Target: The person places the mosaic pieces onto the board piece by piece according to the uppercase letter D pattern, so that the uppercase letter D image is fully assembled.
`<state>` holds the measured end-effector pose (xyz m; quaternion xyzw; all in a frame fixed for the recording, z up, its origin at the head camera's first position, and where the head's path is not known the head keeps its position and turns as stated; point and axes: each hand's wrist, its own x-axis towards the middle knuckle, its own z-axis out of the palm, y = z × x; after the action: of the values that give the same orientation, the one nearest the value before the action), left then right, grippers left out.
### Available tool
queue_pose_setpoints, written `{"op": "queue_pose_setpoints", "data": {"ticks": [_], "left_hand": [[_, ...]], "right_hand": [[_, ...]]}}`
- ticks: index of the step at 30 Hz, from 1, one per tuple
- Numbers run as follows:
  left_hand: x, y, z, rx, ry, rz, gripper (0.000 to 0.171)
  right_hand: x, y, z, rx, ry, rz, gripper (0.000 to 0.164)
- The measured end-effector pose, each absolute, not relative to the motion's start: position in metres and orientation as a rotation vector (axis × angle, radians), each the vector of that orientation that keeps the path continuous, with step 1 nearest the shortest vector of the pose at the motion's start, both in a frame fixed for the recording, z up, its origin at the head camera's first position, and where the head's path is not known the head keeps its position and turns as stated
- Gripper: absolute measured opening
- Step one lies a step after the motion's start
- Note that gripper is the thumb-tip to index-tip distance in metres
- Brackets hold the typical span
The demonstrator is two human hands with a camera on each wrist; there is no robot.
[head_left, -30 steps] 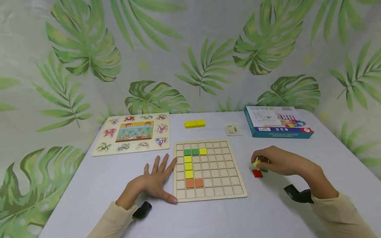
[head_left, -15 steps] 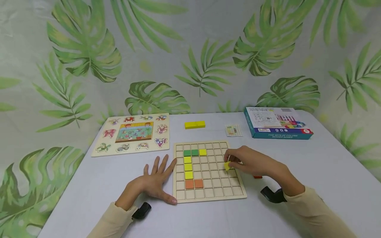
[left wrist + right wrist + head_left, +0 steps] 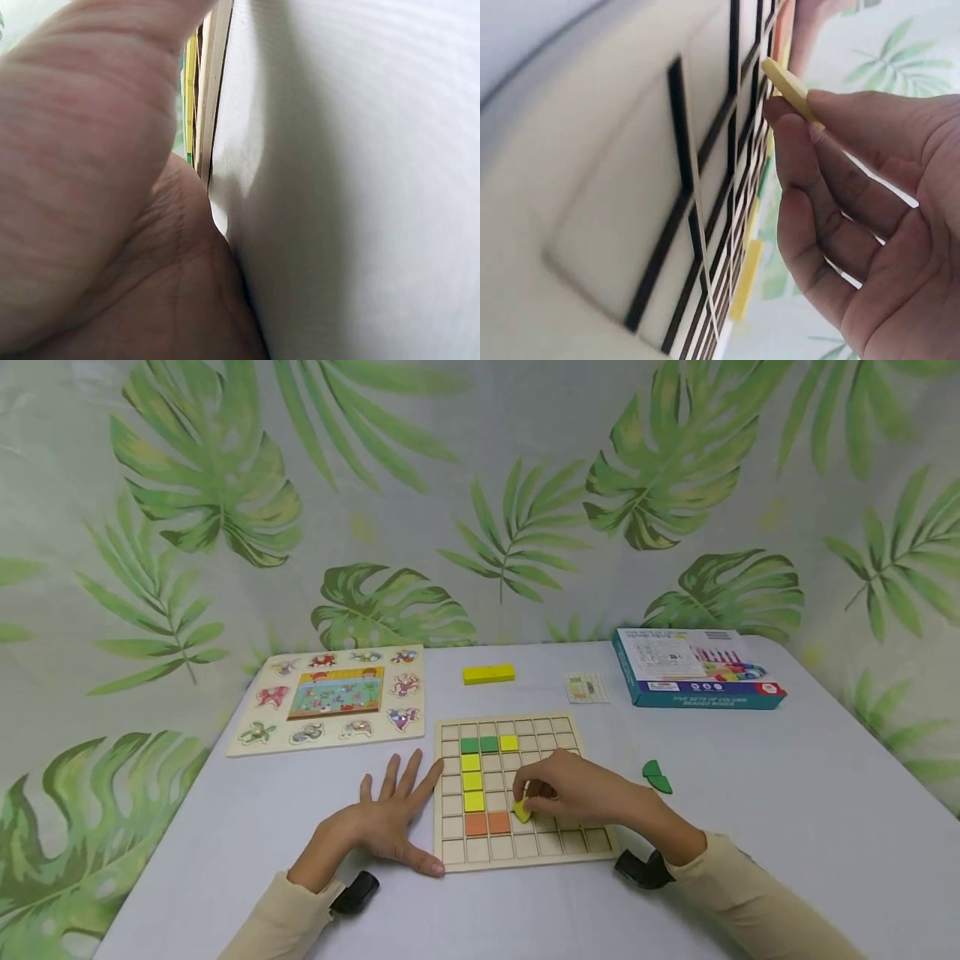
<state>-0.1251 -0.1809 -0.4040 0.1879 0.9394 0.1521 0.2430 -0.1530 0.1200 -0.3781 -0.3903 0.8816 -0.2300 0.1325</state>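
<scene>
A wooden grid board lies on the table with square tiles in it: two green tiles, several yellow tiles and two orange tiles. My right hand pinches a loose yellow piece between thumb and fingers, just right of the orange tiles. In the right wrist view this yellow piece is tilted, seen nearly edge-on. My left hand lies with fingers spread at the board's left edge, its thumb and a fingertip touching that edge.
Two green curved pieces lie right of the board. Behind it are a yellow bar, a small pattern card and a teal box. A sea-animal puzzle board lies at back left.
My right hand has carried the yellow piece leftward from beside the board to over its lower middle. The red piece at the right is now hidden behind my right arm. My left hand stays put.
</scene>
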Motion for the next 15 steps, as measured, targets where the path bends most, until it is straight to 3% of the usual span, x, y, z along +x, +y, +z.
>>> {"op": "queue_pose_setpoints", "data": {"ticks": [15], "left_hand": [[-0.123, -0.182, -0.4, 0.52, 2.566, 0.426, 0.14]], "right_hand": [[-0.14, 0.106, -0.38, -1.055, 2.738, -0.508, 0.007]]}}
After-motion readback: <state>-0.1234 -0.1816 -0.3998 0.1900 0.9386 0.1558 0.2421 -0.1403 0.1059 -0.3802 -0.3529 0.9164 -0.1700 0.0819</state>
